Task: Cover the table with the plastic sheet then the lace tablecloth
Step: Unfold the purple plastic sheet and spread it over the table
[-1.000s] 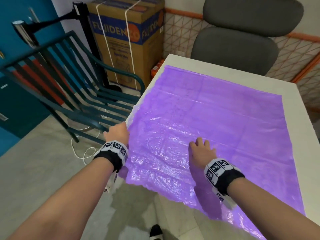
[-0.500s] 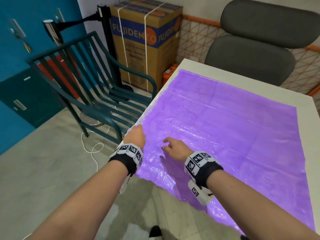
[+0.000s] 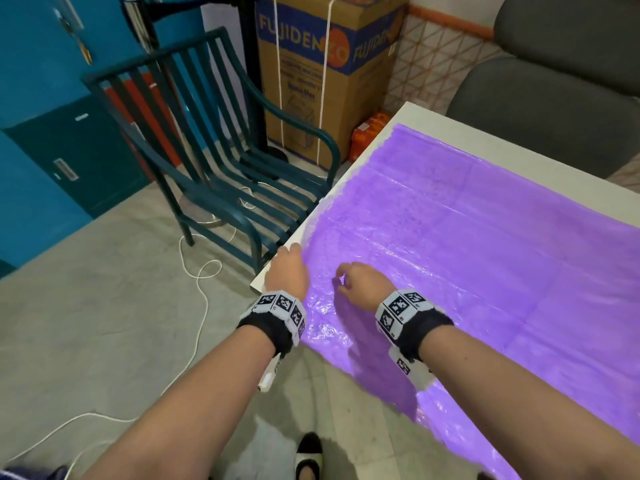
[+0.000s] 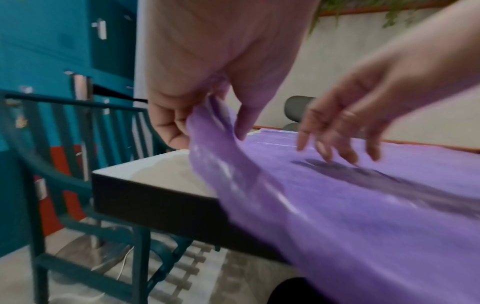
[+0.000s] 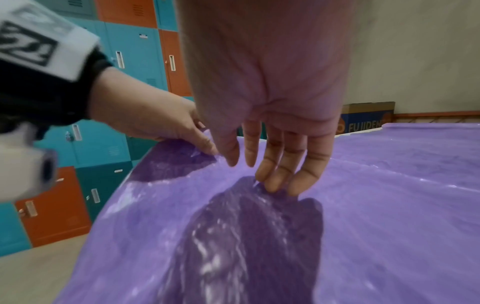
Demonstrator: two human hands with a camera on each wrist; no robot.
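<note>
Pinching plastic sheet point(image 4: 337, 205) at tabletop point(image 4: 166, 170) corner, left hand point(image 3: 289, 271); right hand point(image 3: 360, 284) relaxed, fingertips grazing (thin, slippery).

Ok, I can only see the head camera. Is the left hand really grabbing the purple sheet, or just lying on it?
Observer: Grabbing. The left wrist view shows the left hand pinching the plastic sheet by its edge, lifted off the table corner.
Child: What about the other hand?
Observer: In the right wrist view, the right hand has its fingers pointing down, tips touching the sheet, gripping nothing.
Child: What's below the tabletop?
Observer: A dark side panel, seen from the left wrist.
</note>
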